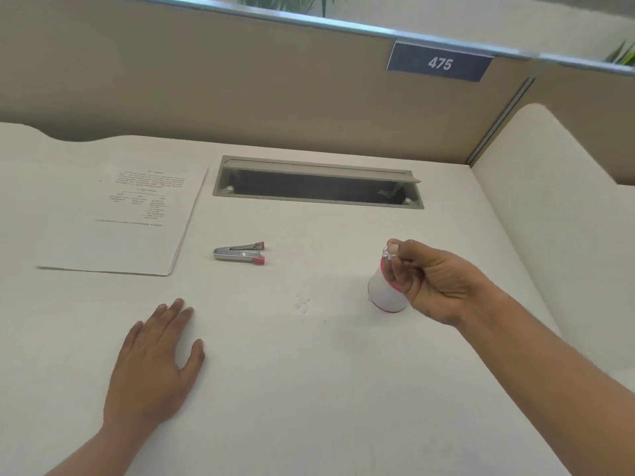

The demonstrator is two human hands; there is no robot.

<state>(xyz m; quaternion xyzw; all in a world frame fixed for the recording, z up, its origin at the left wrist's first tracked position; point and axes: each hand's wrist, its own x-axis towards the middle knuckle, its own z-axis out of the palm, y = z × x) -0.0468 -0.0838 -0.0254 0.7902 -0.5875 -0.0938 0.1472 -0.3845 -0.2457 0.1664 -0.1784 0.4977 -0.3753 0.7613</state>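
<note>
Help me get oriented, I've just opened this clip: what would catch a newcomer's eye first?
The right hand, raised at right, pinches a small shiny scrap over a white cup with red trim. On the desk mid-frame lies a red-tipped staple remover, with the left hand flat nearer the camera.

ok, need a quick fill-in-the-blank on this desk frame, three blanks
1. The blue sign on the partition reads ____.
2. The right hand pinches a bent staple above the white cup; the left hand, flat on the desk, holds ____.
3. The staple remover lies to the ____ of the printed sheets.
Missing words: 475; nothing; right.
</note>
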